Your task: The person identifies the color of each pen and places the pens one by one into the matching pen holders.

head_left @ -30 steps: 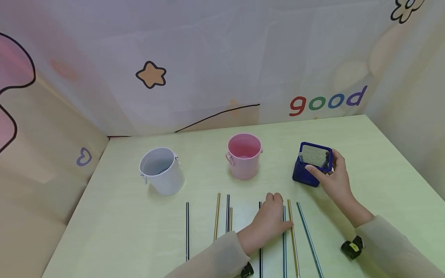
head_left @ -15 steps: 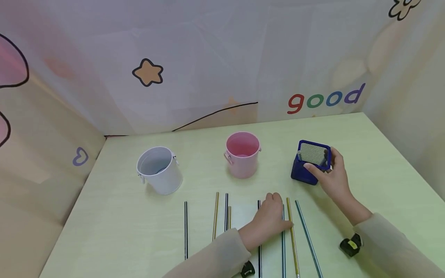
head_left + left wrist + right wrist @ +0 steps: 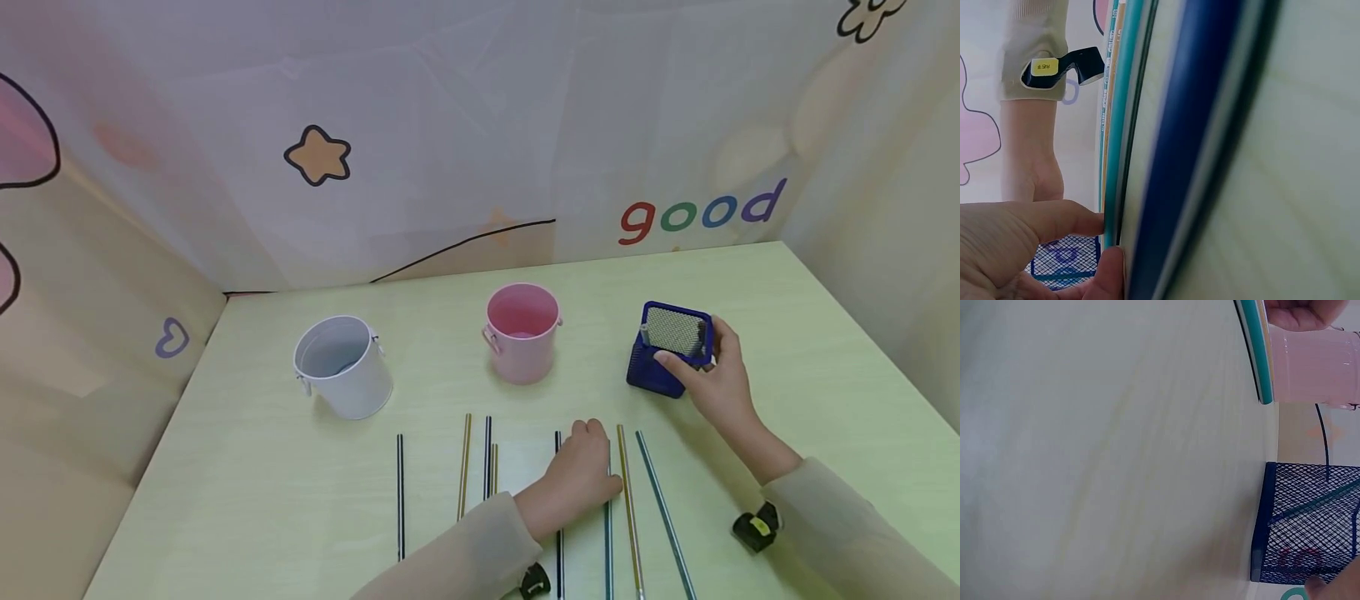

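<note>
In the head view my left hand (image 3: 573,475) is lowered over the row of pencils. Its thumb and a fingertip pinch the end of a teal pencil (image 3: 1125,94), seen close up in the left wrist view. Just left of that pencil lies a dark blue one (image 3: 1191,125). A gold pencil (image 3: 630,517) is right beside my thumb, and another teal pencil (image 3: 663,508) slants further right. My right hand (image 3: 720,392) grips the blue mesh pen holder (image 3: 652,375) at its right side, thumb on the front. A teal pencil shows through the mesh in the right wrist view.
Behind the pencils stand a pink bucket (image 3: 521,358) and, to its left, a white bucket (image 3: 356,387). More pencils lie left of my left forearm, among them a dark one (image 3: 401,500) and a gold one (image 3: 465,467). A printed cloth backdrop (image 3: 450,150) borders the table.
My left thumb has drawn in leftward, off the gold pencil, onto the teal one. The right hand keeps its grip on the holder. The head view has shifted slightly.
</note>
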`<state>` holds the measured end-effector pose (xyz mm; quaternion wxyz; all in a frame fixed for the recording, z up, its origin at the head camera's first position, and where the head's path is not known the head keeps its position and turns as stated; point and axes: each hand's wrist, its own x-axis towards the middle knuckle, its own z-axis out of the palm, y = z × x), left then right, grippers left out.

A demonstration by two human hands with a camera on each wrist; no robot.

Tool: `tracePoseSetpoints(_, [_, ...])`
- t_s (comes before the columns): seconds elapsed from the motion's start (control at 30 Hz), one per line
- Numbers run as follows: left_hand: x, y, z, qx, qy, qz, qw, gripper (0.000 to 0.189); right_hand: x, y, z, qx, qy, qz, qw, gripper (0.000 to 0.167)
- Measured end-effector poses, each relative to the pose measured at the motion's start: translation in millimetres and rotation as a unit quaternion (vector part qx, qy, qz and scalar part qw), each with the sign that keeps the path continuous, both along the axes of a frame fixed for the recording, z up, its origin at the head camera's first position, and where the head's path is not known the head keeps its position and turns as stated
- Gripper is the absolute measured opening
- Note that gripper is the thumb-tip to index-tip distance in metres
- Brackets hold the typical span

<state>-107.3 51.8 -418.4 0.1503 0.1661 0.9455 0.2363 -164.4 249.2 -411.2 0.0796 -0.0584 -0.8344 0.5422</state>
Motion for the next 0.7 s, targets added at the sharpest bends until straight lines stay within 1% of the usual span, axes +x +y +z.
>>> tracePoseSetpoints(0.27, [-0.5,0.7,0.9,-0.014,-0.013,0.011,0.9998,0.046,-0.5,-0.1,-0.7,0.002,0.003,0.0,1.0,0.09])
tracePoseSetpoints(0.47, [0.8,0.9,2.2,-0.008,-0.02,0.022,0.9995,0.04,-0.5,-0.5,-0.5,0.003,0.003,0.002,1.0,0.09])
tracePoseSetpoints(0.7, [1.0,1.7,3.1,-0.006,-0.026,0.033,0.9991,0.04,0.0,-0.4,0.0,0.001,0.002,0.003,1.0,0.091])
